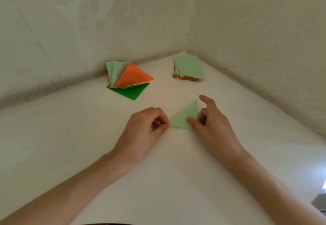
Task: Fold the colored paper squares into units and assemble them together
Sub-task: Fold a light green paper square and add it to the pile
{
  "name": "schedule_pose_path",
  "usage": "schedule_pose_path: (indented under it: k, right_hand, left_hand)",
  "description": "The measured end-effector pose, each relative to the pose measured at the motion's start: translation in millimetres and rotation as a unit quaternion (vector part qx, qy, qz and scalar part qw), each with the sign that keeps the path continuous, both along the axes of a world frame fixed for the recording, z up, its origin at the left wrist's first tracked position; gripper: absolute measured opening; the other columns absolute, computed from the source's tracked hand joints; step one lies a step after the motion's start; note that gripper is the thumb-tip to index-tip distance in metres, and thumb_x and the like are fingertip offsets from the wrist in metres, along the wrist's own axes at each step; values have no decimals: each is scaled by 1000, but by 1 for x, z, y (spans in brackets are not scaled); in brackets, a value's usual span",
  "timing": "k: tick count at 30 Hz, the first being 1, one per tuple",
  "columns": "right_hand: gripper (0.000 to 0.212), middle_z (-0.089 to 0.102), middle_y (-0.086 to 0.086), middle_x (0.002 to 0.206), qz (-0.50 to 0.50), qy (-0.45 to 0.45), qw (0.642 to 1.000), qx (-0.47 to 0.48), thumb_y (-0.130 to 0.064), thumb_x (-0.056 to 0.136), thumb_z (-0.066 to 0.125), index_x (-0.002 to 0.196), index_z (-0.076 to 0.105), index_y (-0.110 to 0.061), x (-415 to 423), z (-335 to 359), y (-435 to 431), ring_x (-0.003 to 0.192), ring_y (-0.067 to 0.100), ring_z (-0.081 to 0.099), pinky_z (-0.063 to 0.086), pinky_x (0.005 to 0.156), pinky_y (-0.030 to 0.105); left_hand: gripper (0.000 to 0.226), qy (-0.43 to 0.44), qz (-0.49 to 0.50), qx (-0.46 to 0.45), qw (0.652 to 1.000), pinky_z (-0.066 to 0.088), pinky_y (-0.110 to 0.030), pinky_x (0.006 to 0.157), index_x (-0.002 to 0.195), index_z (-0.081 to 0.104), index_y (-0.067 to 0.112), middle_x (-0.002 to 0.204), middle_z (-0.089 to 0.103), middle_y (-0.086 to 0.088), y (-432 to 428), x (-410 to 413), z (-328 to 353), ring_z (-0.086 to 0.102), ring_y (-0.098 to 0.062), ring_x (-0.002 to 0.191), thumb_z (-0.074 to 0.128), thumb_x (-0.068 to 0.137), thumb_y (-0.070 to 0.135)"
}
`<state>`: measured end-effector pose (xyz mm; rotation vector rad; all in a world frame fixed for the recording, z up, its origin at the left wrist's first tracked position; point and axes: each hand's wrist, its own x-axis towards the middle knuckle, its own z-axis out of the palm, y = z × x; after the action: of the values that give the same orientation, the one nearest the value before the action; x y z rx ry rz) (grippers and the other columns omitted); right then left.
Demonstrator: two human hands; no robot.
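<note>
1. Folded units (129,79) lie in a fanned pile of orange, pale green and dark green at the far left of the bench (79,127), close to the wall. Being thin sheet, they are probably very light, springy at the creases and easily dented.
2. The left hand (146,126) reaches in from the lower left with its forearm low. Its fingers are curled, and thumb and forefinger pinch the left corner of the triangle.
3. The pale green triangle (182,118) lies flat on the bench between the 2 hands, 1 point aimed at the far wall. It would likely skid unless pinned. Corners and crease lines look like the safest places to hold, since a grip mid-sheet would crumple it.
4. The right hand (211,126) grips nothing. Its thumb (191,121) presses the triangle's lower right part and its index finger (208,101) is lifted straight. The other fingers curl beside the right edge; I cannot tell whether they touch it.
5. The stack of squares (189,67) sits in the far corner, pale green on top, well apart from both hands.
</note>
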<state>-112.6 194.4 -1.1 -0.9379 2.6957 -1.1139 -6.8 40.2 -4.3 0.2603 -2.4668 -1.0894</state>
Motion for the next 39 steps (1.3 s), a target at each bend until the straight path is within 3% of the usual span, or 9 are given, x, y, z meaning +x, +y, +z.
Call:
schedule_pose_path:
  k: [2, 5, 8, 11, 23, 28, 34, 36, 39]
  right_hand:
    - [64, 46, -8, 72, 10, 30, 999, 26, -22, 90, 58, 144, 24, -15, 1, 0, -1, 81, 13, 42, 30, 68, 20]
    - [57, 49, -9, 83, 15, 69, 996, 57, -24, 90, 58, 141, 33, -16, 1, -2, 0, 94, 16, 41, 36, 84, 29]
    - [45, 49, 4, 114, 59, 196, 977, 54, -12, 87, 54, 131, 51, -19, -2, -2, 4, 105, 21, 38, 41, 93, 37]
    - [62, 58, 5, 116, 167, 281, 941, 87, -1, 71, 32, 120, 64, -23, -6, -3, 8, 106, 23, 45, 41, 84, 32]
    - [57, 67, 6, 114, 266, 278, 916, 113, -2, 74, 30, 108, 72, -18, -22, 0, 24, 98, 27, 64, 48, 81, 35]
    - [53, 67, 4, 108, 232, 260, 934, 82, -8, 77, 31, 111, 70, -18, -16, -1, 21, 91, 25, 62, 51, 74, 34]
    - [61, 56, 3, 97, 176, 318, 923, 128, -8, 74, 28, 119, 65, -27, -12, -9, 10, 85, 19, 43, 40, 67, 32]
    - [62, 58, 4, 98, 134, 334, 922, 141, -9, 73, 27, 116, 67, -27, -18, -8, 14, 87, 21, 43, 36, 71, 31]
    - [67, 58, 7, 100, 65, 322, 931, 161, -10, 71, 20, 117, 67, -26, -31, -9, 21, 90, 29, 48, 32, 75, 31]
  left_hand:
    - [6, 18, -25, -111, 993, 40, -17, 67, 84, 69, 16, 82, 61, 7, 0, 0, -4, 52, -6, 75, 64, 85, 18]
    - [31, 11, -49, -207, 977, 39, -21, 68, 89, 74, 16, 87, 63, 6, 3, 2, -8, 50, -9, 78, 48, 86, 32]
    - [35, 9, -64, -230, 971, 38, -18, 67, 90, 75, 17, 88, 65, 7, 4, 5, -7, 51, -8, 81, 44, 86, 32]
    - [34, 8, -75, -258, 963, 46, -25, 67, 93, 76, 17, 89, 67, 6, 3, 7, -6, 56, -13, 83, 45, 86, 30]
    - [36, 2, -62, -254, 965, 44, -23, 71, 97, 74, 15, 94, 67, 6, 6, 10, -8, 58, -10, 85, 43, 88, 31]
    - [17, 32, -62, -293, 954, 37, -28, 66, 89, 75, 12, 86, 69, 2, 1, -1, -13, 59, -17, 79, 61, 80, 14]
    - [17, 23, -79, -354, 932, 47, -33, 63, 86, 73, 9, 79, 65, -2, 0, -4, -9, 60, -21, 73, 75, 71, 2]
    - [9, 28, -83, -355, 931, 42, -31, 65, 81, 72, 10, 76, 64, -1, 0, -3, -7, 59, -20, 71, 63, 81, 9]
    - [29, 10, -86, -334, 939, 43, -32, 68, 79, 72, 12, 76, 63, 1, 3, -1, -4, 57, -18, 72, 46, 88, 20]
